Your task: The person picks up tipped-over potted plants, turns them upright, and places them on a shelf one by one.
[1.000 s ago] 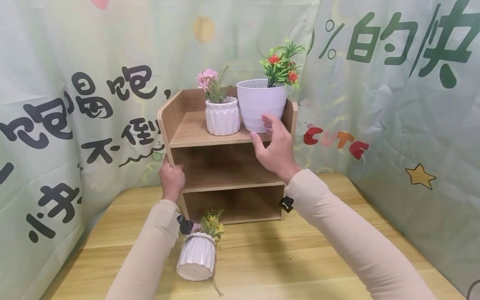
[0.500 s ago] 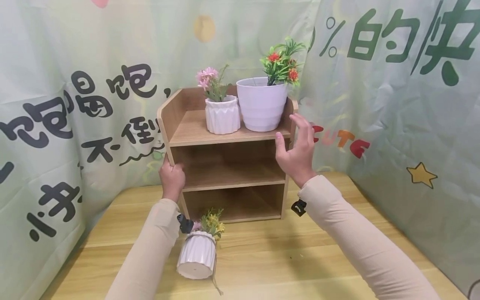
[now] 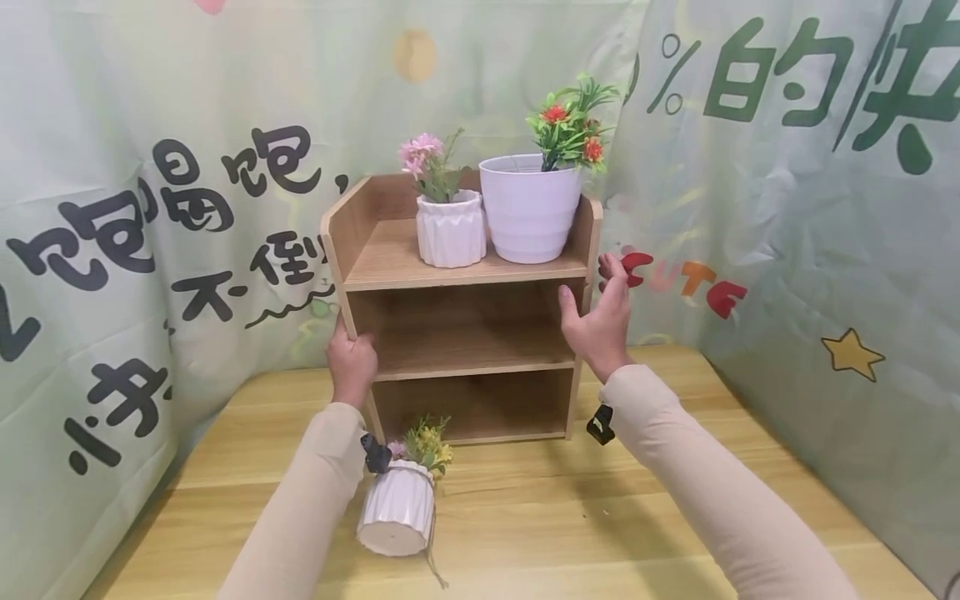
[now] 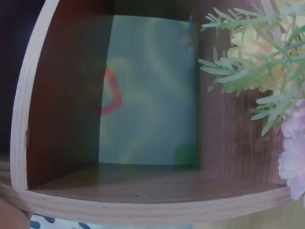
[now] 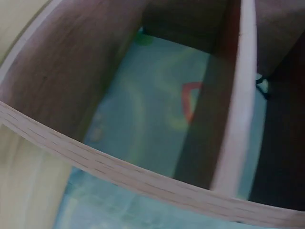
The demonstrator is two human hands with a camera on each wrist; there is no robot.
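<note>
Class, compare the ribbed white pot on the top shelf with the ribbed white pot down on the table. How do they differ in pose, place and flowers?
The ribbed pot on the shelf stands upright; the ribbed pot on the table lies tipped, its base toward the camera. The shelf pot sits beside a larger smooth white pot; the table pot lies alone before the wooden shelf unit. The shelf pot holds pink flowers, the table pot mostly yellow. Both are white and ribbed.

Soft, even light is filling the head view, casting faint shadows on the tabletop (image 3: 600, 517) beneath the wooden shelf (image 3: 461, 275). Both wrist views are running dim and hazy, with blurred shelf boards bending at the edges and yellow flowers (image 4: 257, 52) glowing overexposed.
</note>
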